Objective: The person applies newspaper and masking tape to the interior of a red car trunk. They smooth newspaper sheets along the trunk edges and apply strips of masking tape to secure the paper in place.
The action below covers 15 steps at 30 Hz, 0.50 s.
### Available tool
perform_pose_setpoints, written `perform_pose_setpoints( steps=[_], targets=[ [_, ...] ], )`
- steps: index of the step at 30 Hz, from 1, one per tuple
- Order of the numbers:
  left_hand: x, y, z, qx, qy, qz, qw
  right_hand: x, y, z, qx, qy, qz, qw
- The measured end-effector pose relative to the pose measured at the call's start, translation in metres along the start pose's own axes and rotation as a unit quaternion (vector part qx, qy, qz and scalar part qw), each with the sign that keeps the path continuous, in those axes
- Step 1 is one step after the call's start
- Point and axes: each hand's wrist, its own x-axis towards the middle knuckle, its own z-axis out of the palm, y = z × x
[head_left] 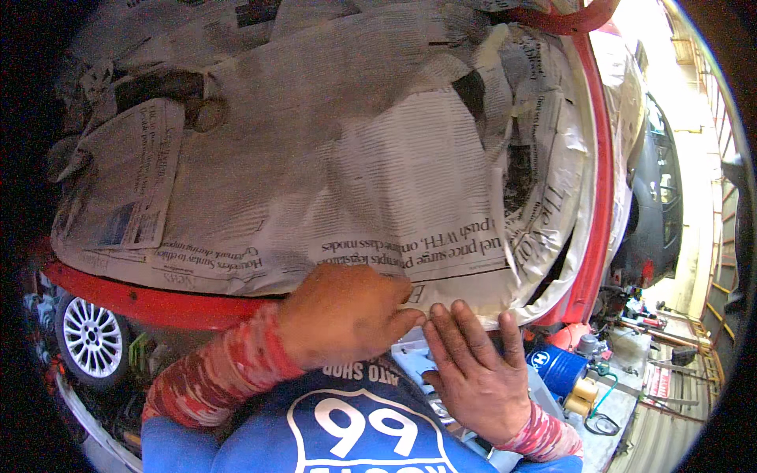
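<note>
Looked down on a red car panel [150, 303] almost fully wrapped in sheets of newspaper [331, 158], with only the red edge showing along the bottom and curving up the right side. Left hand [347, 315] lay flat and open on the lower edge of the newspaper, palm down, fingers pointing right, pressing the sheet against the panel rather than gripping it. Right hand [477, 370] sat just beside it, fingers spread and pointing up, fingertips touching the same bottom edge of the paper; open too, nothing clutched. Fingertips of the two hands nearly met. Both wrists wore red patterned sleeves [213, 374], and a blue shirt [355, 430] with a white badge filled the bottom middle. Strips of pale masking tape [493, 47] ran across the upper right of the paper, holding overlapping sheets together. Smaller folded newspaper piece [130, 177] stuck on at the left, slightly tilted. Below the panel on the left, a silver alloy wheel [93, 337]. On the right, a blue drum [564, 366] near a clutter of tools on the floor, too small to tell apart. Further right, a dark car body [654, 197] standing well apart from the red one, in bright daylight.
</note>
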Motion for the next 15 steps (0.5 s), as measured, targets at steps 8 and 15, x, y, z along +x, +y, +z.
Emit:
perform_pose_setpoints(
  steps=[8,15],
  targets=[
    [-0.056,-0.053,-0.035,-0.143,-0.023,0.022,0.989,0.006,0.002,-0.007,0.015,0.01,-0.003,1.0],
    [-0.059,-0.064,-0.013,-0.05,0.106,-0.051,0.992,0.01,-0.002,-0.016,0.048,-0.004,0.015,0.999]
  ],
)
